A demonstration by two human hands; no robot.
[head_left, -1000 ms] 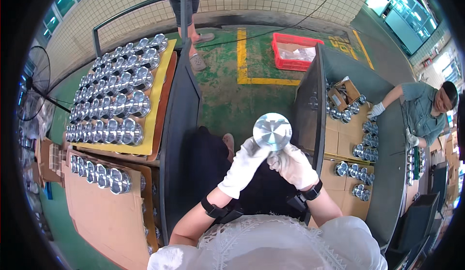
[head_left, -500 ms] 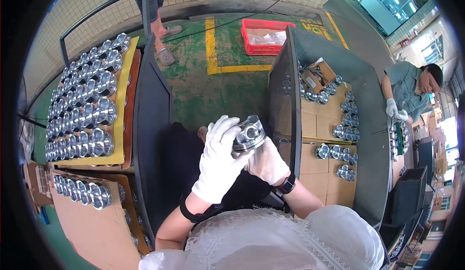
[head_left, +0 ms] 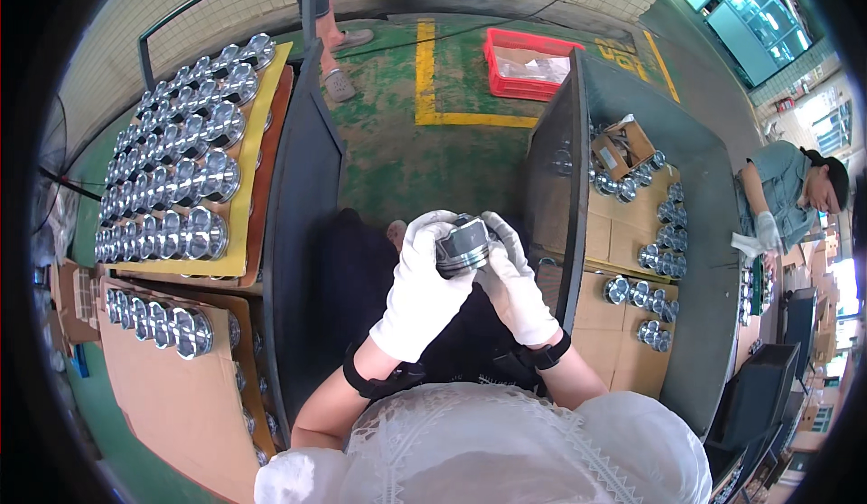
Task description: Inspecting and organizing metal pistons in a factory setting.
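Between my two white-gloved hands is a shiny metal piston (head_left: 463, 247), held up in front of my body. A dark, flat patch on its side faces up, and the grooved ring end points toward me. My left hand (head_left: 417, 283) is closed around its left side. My right hand (head_left: 515, 278) grips the right side, fingers bent over the far edge. Several rows of similar pistons (head_left: 206, 233) stand on a yellow sheet (head_left: 242, 219) to my left. More pistons (head_left: 632, 292) stand on cardboard (head_left: 607, 319) in a grey metal bin to my right.
The grey bin's wall (head_left: 700, 314) rises at my right; a small open carton (head_left: 623, 147) lies inside. At left is a dark cart panel (head_left: 302, 233). A red crate (head_left: 524, 88) sits on the green floor. One person stands beyond the cart; a co-worker (head_left: 786, 192) bends at far right.
The piston has been turned: its round pin hole showed before, now the dark flat side does. My right hand has come from behind it to its right side. The whole view has shifted slightly.
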